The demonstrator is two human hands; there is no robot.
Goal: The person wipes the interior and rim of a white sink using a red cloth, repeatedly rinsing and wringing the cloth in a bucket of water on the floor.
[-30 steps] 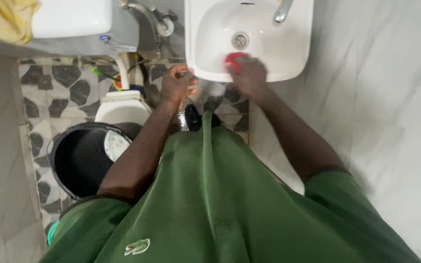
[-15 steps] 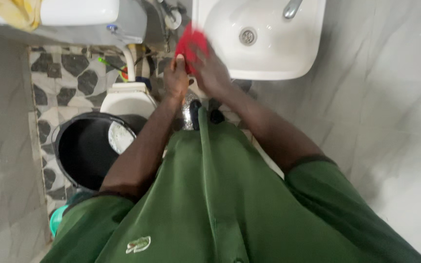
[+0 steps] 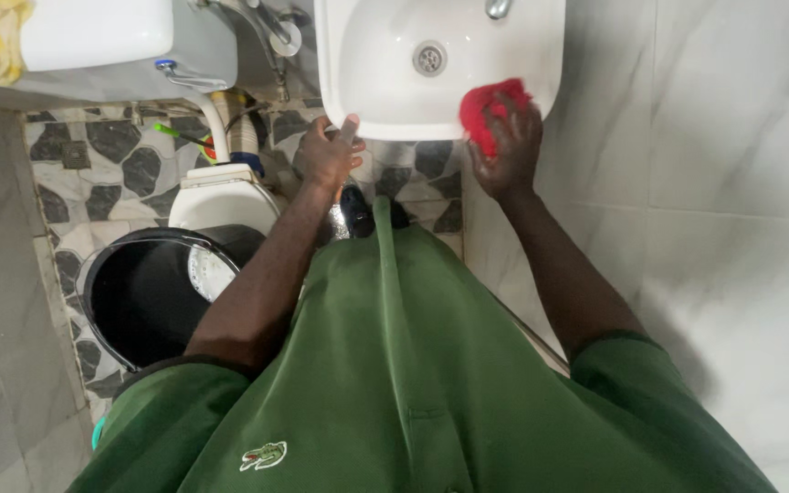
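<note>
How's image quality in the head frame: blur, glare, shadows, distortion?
Head view: even, soft light, no hard glare on the white sink; a soft shadow falls on the wall tiles at right; wide-angle bending at the edges; the right hand with the red cloth is slightly soft, the left hand on the sink rim sharper; the green shirt fills the foreground.

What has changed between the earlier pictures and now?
The right hand carried the red cloth from the sink's left edge to its front right rim, keeping hold of it. The left hand stayed at the front left rim. The black bucket stayed in place.
</note>
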